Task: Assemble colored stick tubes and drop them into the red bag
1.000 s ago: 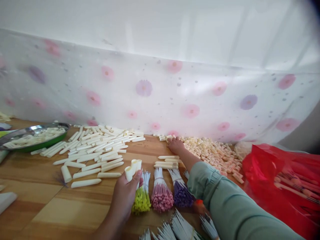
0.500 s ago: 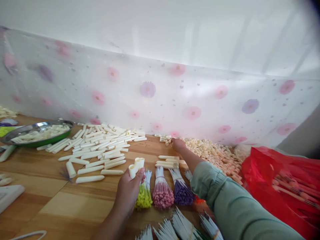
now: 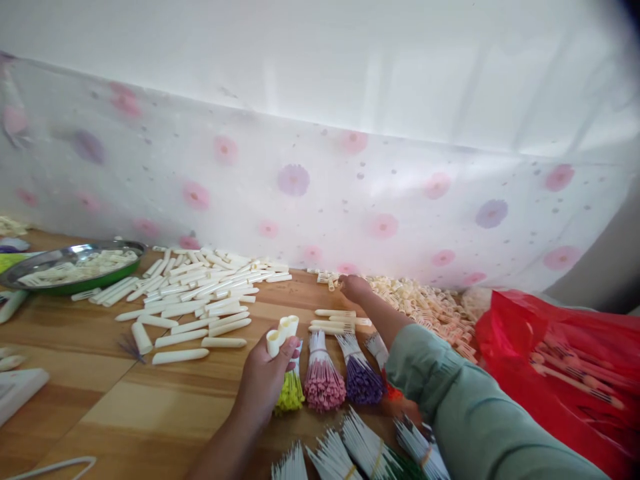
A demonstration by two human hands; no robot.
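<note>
My left hand (image 3: 270, 375) is wrapped round a few cream plastic tubes (image 3: 284, 329), their open round ends facing up. It is above the wooden surface, beside a bundle of yellow-tipped white stems (image 3: 290, 392). Farther off, near the wall, my right hand (image 3: 356, 289) reaches to some small cream slotted pieces (image 3: 327, 277). Its fingers are curled together at these pieces, and what lies between the fingertips is too small to make out. A few cream pointed tubes (image 3: 336, 313) lie between the two hands.
Loose cream tubes (image 3: 200, 287) spread over the left side, near a metal tray (image 3: 75, 252) of slotted pieces. Pink-tipped (image 3: 324, 387) and purple-tipped stem bundles (image 3: 364, 380) lie in front. A heap of slotted pieces (image 3: 425, 303) and a red bag (image 3: 505, 333) are on the right.
My left hand has moved slightly to the right with the tubes. My right hand stays at the small slotted pieces; the whole view has shifted a little.
</note>
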